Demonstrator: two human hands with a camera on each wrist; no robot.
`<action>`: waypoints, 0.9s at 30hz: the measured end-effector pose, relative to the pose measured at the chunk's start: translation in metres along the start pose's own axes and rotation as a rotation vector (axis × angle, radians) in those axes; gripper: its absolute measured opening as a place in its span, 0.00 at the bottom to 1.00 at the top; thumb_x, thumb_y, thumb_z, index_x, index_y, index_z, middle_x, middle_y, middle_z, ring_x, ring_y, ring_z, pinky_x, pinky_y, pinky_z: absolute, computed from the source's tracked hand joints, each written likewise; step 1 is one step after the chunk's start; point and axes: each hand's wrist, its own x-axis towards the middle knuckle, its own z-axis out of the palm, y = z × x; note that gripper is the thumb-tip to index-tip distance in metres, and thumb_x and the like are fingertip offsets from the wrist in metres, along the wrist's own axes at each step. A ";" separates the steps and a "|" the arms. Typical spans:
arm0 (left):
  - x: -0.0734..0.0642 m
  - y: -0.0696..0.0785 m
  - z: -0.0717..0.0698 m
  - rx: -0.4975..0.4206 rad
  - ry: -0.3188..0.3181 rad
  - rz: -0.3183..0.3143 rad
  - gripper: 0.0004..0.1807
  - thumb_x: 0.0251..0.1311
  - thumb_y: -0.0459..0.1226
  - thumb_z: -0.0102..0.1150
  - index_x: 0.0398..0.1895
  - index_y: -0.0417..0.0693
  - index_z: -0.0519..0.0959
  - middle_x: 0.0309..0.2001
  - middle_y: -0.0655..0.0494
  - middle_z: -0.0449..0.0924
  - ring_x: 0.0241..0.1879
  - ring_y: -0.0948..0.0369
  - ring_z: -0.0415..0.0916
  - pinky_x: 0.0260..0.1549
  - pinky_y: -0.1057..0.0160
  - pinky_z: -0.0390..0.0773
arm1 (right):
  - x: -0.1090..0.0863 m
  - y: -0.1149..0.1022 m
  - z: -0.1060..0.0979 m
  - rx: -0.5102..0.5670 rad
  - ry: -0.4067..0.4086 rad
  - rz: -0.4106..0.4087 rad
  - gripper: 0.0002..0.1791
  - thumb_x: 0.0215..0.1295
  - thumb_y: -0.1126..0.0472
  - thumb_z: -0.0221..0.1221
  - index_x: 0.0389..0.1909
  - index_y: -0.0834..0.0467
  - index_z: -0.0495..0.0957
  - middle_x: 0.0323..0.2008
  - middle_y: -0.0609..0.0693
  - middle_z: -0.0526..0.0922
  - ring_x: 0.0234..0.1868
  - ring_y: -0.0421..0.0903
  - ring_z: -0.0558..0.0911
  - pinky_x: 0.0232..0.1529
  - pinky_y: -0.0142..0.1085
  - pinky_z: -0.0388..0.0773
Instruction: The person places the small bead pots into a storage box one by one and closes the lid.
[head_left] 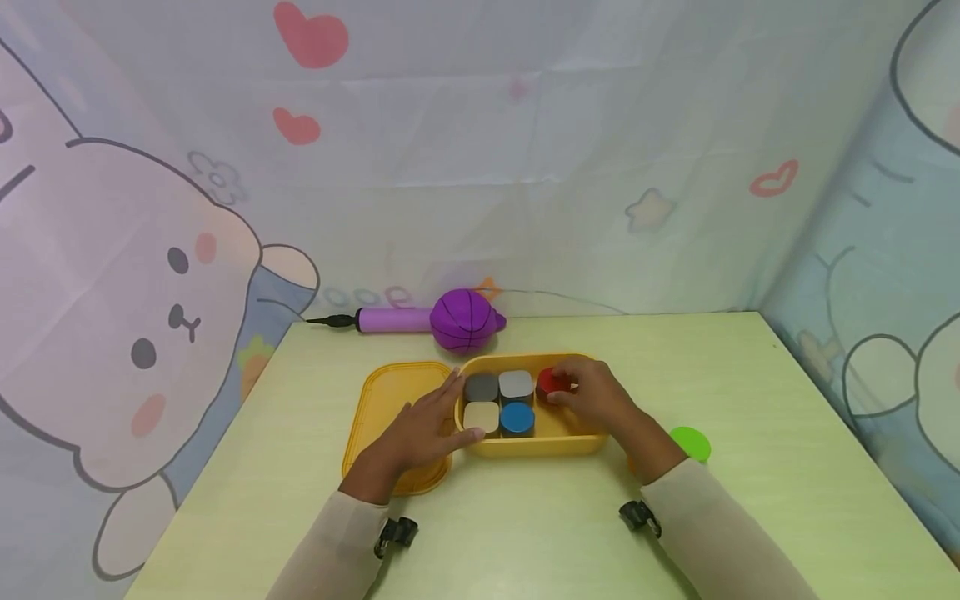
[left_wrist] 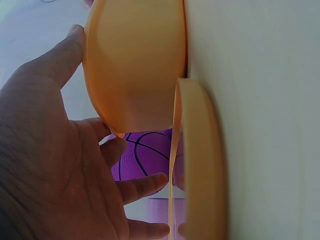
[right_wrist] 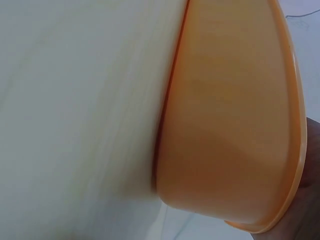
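A yellow box [head_left: 540, 448] stands on the table with small lidded tubs inside: grey [head_left: 482, 386], white [head_left: 516, 383], cream [head_left: 482, 417], blue [head_left: 517, 417] and red. My right hand [head_left: 600, 396] reaches over the box's right end and pinches the red tub [head_left: 551, 382] between thumb and fingers, beside the white one. At the left end, my left hand [head_left: 423, 429] touches the rim with fingers spread and thumb extended. In the left wrist view the hand [left_wrist: 65, 150] lies along the box's outer wall [left_wrist: 135, 65]. The box wall [right_wrist: 225, 115] hides most of my right hand in the right wrist view.
A yellow lid [head_left: 382, 400] lies left of the box, partly under my left hand. Behind stand a purple ball [head_left: 463, 321] and a purple hand pump [head_left: 393, 320] near the back edge. A green disc [head_left: 692, 443] lies partly behind my right forearm.
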 end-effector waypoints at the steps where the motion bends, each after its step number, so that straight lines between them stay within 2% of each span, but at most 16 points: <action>1: 0.000 0.000 0.000 0.000 0.001 0.003 0.56 0.72 0.72 0.53 0.92 0.62 0.42 0.91 0.63 0.37 0.90 0.45 0.48 0.78 0.18 0.46 | 0.000 -0.001 0.000 -0.004 -0.004 0.006 0.18 0.70 0.64 0.73 0.57 0.67 0.87 0.58 0.64 0.89 0.59 0.62 0.89 0.63 0.55 0.87; 6: 0.001 0.000 -0.001 -0.001 0.003 0.010 0.56 0.72 0.72 0.53 0.92 0.61 0.42 0.91 0.62 0.37 0.90 0.45 0.48 0.78 0.18 0.47 | 0.002 -0.003 0.002 -0.033 -0.023 0.048 0.19 0.69 0.61 0.74 0.57 0.64 0.88 0.57 0.61 0.90 0.53 0.58 0.89 0.60 0.51 0.89; 8: 0.000 0.001 -0.001 -0.004 0.001 0.010 0.56 0.72 0.72 0.54 0.92 0.61 0.42 0.91 0.62 0.37 0.90 0.45 0.48 0.78 0.18 0.47 | 0.002 -0.003 0.003 -0.053 -0.037 0.064 0.19 0.69 0.60 0.75 0.57 0.63 0.89 0.55 0.59 0.91 0.47 0.53 0.87 0.54 0.46 0.88; 11: 0.001 0.001 -0.001 -0.009 0.004 0.014 0.56 0.72 0.71 0.54 0.92 0.60 0.43 0.91 0.62 0.38 0.89 0.44 0.49 0.78 0.17 0.47 | 0.003 -0.003 0.004 -0.086 -0.056 0.065 0.19 0.67 0.59 0.76 0.56 0.63 0.90 0.52 0.58 0.91 0.37 0.47 0.81 0.43 0.39 0.83; 14: 0.001 0.001 -0.001 -0.013 0.008 0.017 0.56 0.72 0.71 0.54 0.92 0.60 0.43 0.91 0.61 0.38 0.89 0.44 0.49 0.78 0.17 0.47 | 0.003 -0.004 0.003 -0.093 -0.059 0.048 0.19 0.67 0.59 0.76 0.55 0.64 0.89 0.51 0.58 0.92 0.33 0.45 0.78 0.39 0.35 0.78; 23: 0.001 0.001 0.000 -0.007 0.011 0.011 0.56 0.72 0.72 0.54 0.92 0.61 0.43 0.91 0.62 0.38 0.89 0.45 0.49 0.78 0.18 0.48 | 0.003 -0.004 0.003 -0.106 -0.078 0.039 0.21 0.67 0.62 0.76 0.58 0.65 0.88 0.54 0.59 0.91 0.42 0.48 0.84 0.51 0.45 0.87; 27: 0.001 0.001 0.000 -0.011 0.012 0.012 0.56 0.72 0.72 0.54 0.92 0.60 0.43 0.91 0.61 0.38 0.89 0.44 0.49 0.78 0.17 0.48 | 0.001 -0.004 0.001 -0.094 -0.096 0.029 0.20 0.66 0.64 0.76 0.57 0.65 0.88 0.53 0.59 0.91 0.41 0.48 0.87 0.51 0.46 0.88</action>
